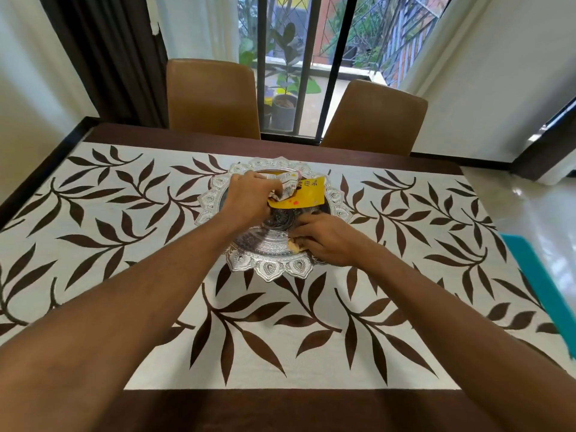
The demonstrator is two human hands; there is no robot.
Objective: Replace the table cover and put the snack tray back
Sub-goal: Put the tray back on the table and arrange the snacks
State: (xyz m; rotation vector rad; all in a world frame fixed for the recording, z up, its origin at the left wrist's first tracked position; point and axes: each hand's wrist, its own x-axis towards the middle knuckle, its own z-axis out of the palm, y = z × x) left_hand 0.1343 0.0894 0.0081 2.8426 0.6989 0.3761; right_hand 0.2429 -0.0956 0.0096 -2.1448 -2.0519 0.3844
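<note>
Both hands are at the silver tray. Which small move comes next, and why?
Probably the left hand should lay the yellow packet flat in the silver tray: the tray already sits on the leaf cover, and the packet is held tilted.

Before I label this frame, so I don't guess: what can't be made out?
Head view:
- Pale item under the right hand: fingers cover most of it.
- Yellow packet print: too small, partly behind the wrapper the left hand grips.
- Teal object: blurred, cut off by right edge.
- Tray middle: hidden by both hands.
</note>
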